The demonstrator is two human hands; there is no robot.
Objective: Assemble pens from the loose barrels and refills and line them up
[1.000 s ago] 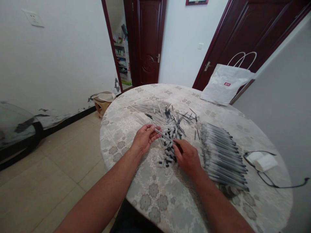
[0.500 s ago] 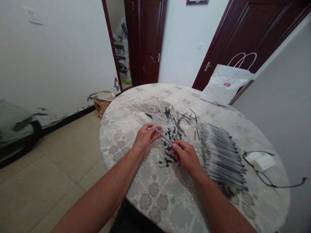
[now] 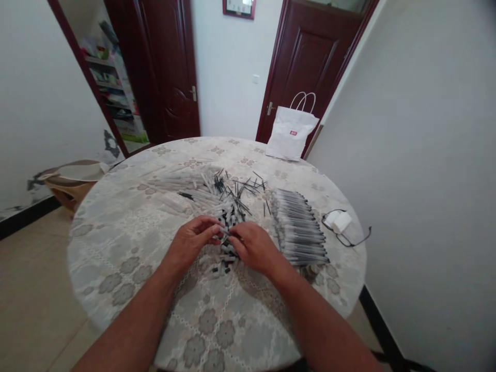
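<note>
Between my two hands is a slim pen (image 3: 224,231), mostly covered by the fingers. My left hand (image 3: 196,237) pinches one end of it with thumb and fingertips. At the other end, my right hand (image 3: 252,245) is closed, thumb against fingers. Small black and clear pen caps (image 3: 227,257) lie heaped under and between the hands. Beyond them spread clear pen barrels (image 3: 174,182) and thin dark refills (image 3: 240,194). To the right of my right hand, many pens (image 3: 302,227) lie side by side in a row.
A patterned cloth covers the round table (image 3: 127,289). Eyeglasses (image 3: 344,239) and a white folded tissue (image 3: 338,221) lie at the right. A white paper bag (image 3: 291,133) stands on the far edge. Beside the table at left is a brown stool (image 3: 72,186).
The view has swung to the right, so the table appears further left. My hands have come closer together, and less of the pen shows between them.
</note>
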